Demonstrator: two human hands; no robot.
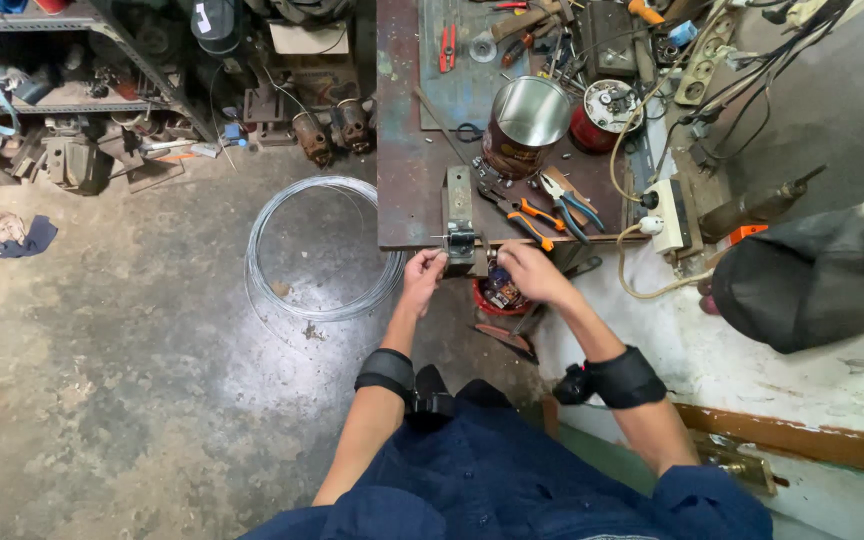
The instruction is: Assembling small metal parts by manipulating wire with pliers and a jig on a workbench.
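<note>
Both hands at bench edge: left hand (422, 270) pinched shut on a thin wire end just beside the small metal vise (461, 241), right hand (527, 270) curled closed at the vise's other side, what it grips hidden. Shiny tin can (525, 122), contents unseen, stands behind on the rusty steel workbench (404, 170), orange-handled pliers (524, 217) near. Grey wire coil (320, 250) lies on stained concrete floor (132, 350).
</note>
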